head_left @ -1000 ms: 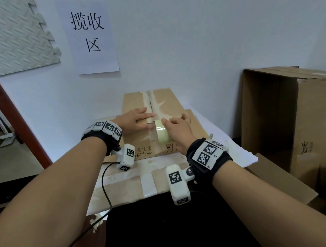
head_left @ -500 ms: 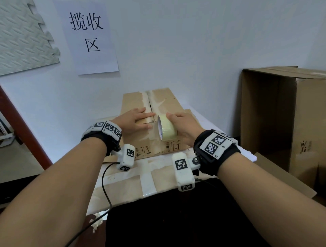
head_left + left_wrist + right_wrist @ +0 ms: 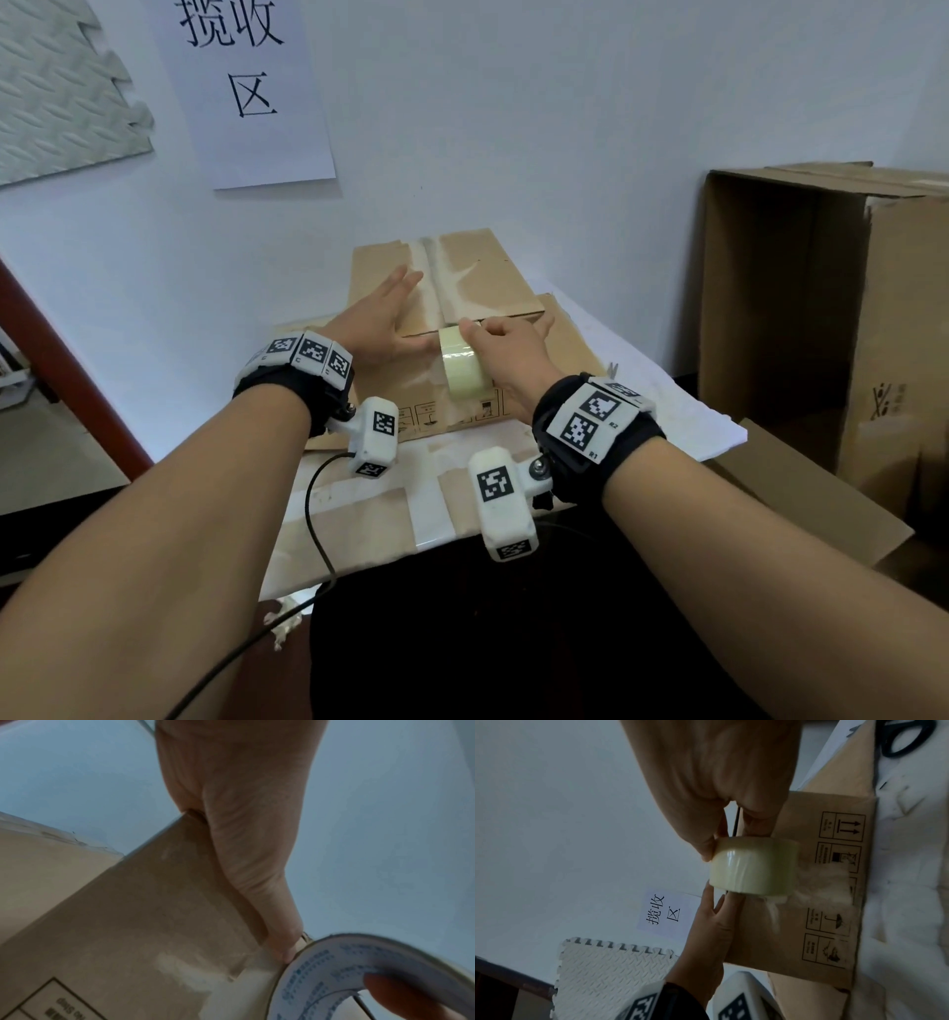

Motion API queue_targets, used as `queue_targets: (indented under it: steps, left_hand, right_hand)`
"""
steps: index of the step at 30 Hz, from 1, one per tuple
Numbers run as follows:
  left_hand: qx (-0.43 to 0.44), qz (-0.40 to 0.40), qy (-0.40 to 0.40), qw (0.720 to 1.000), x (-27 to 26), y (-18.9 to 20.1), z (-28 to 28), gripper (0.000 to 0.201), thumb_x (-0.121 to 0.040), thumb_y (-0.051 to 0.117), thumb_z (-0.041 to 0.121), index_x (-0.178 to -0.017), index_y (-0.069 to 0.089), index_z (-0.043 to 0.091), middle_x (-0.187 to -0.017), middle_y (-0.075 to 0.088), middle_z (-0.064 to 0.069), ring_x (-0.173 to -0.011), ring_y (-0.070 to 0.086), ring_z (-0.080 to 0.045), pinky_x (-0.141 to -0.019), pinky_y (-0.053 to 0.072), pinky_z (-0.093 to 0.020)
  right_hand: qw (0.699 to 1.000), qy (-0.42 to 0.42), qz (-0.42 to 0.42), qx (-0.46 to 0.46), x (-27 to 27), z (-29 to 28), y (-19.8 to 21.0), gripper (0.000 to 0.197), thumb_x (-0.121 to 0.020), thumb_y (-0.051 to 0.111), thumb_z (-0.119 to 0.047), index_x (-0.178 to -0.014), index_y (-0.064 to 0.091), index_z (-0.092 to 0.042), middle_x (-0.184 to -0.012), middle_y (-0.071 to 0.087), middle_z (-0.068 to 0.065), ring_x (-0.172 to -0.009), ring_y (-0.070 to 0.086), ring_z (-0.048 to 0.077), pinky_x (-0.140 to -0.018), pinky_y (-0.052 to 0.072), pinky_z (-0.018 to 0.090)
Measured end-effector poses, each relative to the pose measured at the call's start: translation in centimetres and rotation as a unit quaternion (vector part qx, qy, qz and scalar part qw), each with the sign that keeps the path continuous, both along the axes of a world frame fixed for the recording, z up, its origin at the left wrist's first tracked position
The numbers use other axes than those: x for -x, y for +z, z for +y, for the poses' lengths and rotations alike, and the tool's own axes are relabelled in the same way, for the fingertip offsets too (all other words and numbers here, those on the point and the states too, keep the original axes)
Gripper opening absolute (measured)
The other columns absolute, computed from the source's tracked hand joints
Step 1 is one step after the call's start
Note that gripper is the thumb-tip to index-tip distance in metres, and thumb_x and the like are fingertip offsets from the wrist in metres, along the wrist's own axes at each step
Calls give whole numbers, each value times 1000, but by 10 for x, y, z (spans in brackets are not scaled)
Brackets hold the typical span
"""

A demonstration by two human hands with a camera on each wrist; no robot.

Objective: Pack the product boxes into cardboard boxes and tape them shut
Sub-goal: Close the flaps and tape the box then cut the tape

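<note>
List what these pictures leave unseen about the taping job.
- Contents of the cardboard box: hidden by its flaps, every view.
- Tape's loose end: hidden by the tape roll and right hand, head view.
- Box print: blurred, left wrist view.
- Scissors: cut off, right wrist view.

Tall open carton (image 3: 873,318) close rightward

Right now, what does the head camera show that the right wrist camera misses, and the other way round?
Only the head view shows the tall open carton at right and the right hand from above. Only the right wrist view shows black scissors and the box's handling symbols. Both show the tape roll, the cardboard box, the flat left hand and the wall sign.
</note>
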State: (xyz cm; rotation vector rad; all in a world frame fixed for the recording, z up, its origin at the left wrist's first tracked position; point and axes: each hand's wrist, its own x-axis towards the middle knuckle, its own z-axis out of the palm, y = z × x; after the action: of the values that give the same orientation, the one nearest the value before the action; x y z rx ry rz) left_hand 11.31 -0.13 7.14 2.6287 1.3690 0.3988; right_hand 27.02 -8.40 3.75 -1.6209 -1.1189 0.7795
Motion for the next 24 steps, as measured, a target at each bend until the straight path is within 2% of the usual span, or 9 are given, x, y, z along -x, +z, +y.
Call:
queue_targets:
  steps: [6,12,15,16,17,18,19,20,24]
  left_hand:
    - [-19,11,-35,999,2,1,3,86,-83,61,52,-151,12,32,-160,2,4,-146,12,-17,-116,16,-37]
    - [-24,13,-48,998,2,3,1,78,-85,59,52,-149,18,38,-159,9,9,-144,18,-14,-115,18,-37]
    - [-24,7,-50,998,1,5,0,76,-86,61,47,-148,19,38,-159,13,9,-144,20,-14,-115,18,-34]
    - [-23,5,-52,998,1,5,0,75,-86,62,45,-148,20,38,-158,14,9,-144,21,-13,-114,18,-33]
    - [-22,4,-53,998,1,5,-1,73,-87,62,43,-148,21,38,-158,15,10,-143,22,-13,-113,18,-31]
    - [-21,4,-55,998,1,5,-1,73,-88,62,40,-148,22,38,-158,15,10,-143,23,-13,-112,19,-29]
    - [-20,4,-56,998,1,5,-1,72,-88,62,39,-148,22,38,-158,16,10,-142,23,-13,-111,19,-27]
    - [-20,4,-57,998,0,5,-2,72,-88,62,38,-148,22,38,-157,17,10,-142,24,-13,-110,19,-25]
    - [-18,4,-56,998,0,6,-1,70,-89,62,37,-148,24,38,-157,19,11,-142,24,-12,-108,19,-22]
  right_hand:
    - [1000,-8,-4,-3,0,-2,-4,36,-82,57,-54,-77,69,-21,-155,-25,-2,-107,55,22,-97,46,37]
    - [999,-12,30,-17,4,-2,0,38,-74,60,-56,-71,70,-20,-154,-12,-5,-100,60,27,-87,53,42]
    - [999,-4,28,-18,7,-5,6,37,-80,59,-55,-70,67,-20,-155,-11,5,-105,56,24,-94,49,39]
    - [999,1,32,-19,7,-6,7,34,-85,57,-51,-73,65,-21,-153,2,14,-102,55,21,-97,47,36]
    - [998,9,55,-18,9,-7,7,31,-89,55,-47,-77,64,-20,-140,28,20,-96,55,18,-98,46,35]
    - [996,19,79,-21,10,-8,7,28,-92,54,-41,-81,62,-16,-111,49,14,-88,54,17,-97,47,37]
    - [994,26,100,-23,13,-9,8,26,-94,53,-36,-81,59,-14,-90,53,5,-85,55,18,-96,48,41]
    - [994,26,104,-27,15,-9,8,25,-94,53,-34,-79,57,-15,-81,53,1,-87,57,21,-94,49,46]
    - [993,31,110,-38,20,-13,10,27,-93,55,-33,-78,60,-12,-90,57,5,-91,59,27,-94,48,51]
